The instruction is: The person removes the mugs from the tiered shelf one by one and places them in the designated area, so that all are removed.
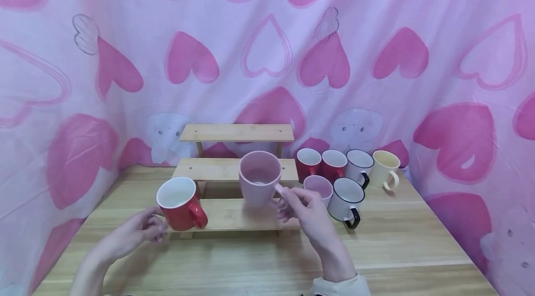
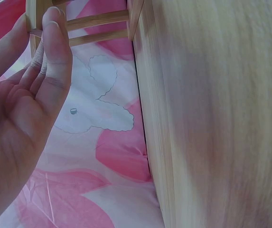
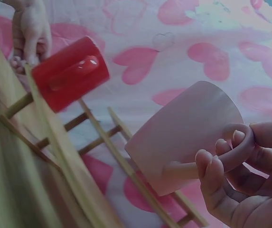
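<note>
My right hand (image 1: 307, 212) holds a pink mug (image 1: 257, 191) by its handle, fingers curled round it in the right wrist view. The mug hangs upright above the lowest tier of a three-tier wooden shelf rack (image 1: 225, 217). A red mug (image 1: 177, 210) with a white inside stands on the left end of that tier, its handle toward the front right. Beside it, my left hand (image 1: 133, 231) pinches the end of the lowest tier between thumb and fingers, as the left wrist view shows. The red mug is out of sight there.
Right of the rack stand two red mugs (image 1: 309, 161), a pink mug (image 1: 319, 185), two white mugs with black handles (image 1: 344, 200) and a cream mug (image 1: 382, 175). All are close together on the wooden table (image 1: 401, 240). A pink heart-patterned curtain (image 1: 267, 91) hangs behind.
</note>
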Motion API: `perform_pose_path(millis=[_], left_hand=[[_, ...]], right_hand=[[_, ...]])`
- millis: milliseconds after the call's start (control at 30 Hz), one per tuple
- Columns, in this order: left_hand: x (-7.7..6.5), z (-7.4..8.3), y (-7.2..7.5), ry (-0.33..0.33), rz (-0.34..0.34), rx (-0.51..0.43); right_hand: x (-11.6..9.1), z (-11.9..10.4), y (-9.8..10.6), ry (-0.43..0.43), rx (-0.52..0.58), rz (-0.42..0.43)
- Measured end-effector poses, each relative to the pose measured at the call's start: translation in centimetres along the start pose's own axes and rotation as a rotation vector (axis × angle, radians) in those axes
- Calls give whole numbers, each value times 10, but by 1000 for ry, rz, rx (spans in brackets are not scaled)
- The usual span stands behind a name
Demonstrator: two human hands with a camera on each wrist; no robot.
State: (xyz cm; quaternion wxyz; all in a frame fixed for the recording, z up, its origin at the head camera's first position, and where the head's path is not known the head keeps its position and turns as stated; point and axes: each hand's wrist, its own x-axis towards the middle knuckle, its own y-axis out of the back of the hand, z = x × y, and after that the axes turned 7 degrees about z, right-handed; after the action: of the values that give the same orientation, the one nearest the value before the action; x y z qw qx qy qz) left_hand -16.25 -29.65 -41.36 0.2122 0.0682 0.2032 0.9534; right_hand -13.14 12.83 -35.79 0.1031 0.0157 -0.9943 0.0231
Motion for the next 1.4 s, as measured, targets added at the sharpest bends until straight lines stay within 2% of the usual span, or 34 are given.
perform_pose_path(millis=[267,500,800,1100,1333,1400], left_hand=[[1,0,0,-18,3,11],[0,0,1,5,17,18],[0,1,1,25,20,32],[-1,-4,-2,21,16,5],[1,-3,-1,11,17,10],[3,-1,0,9,18,18]], right_hand=[[0,-11,25,16,7,97],[-2,-17,50,119,-7,170],[-2,-18,83,153,30,284],[-5,-18,112,152,98,399],[-9,-11,138,181,277,428],[-12,-9,147,194,295,446]])
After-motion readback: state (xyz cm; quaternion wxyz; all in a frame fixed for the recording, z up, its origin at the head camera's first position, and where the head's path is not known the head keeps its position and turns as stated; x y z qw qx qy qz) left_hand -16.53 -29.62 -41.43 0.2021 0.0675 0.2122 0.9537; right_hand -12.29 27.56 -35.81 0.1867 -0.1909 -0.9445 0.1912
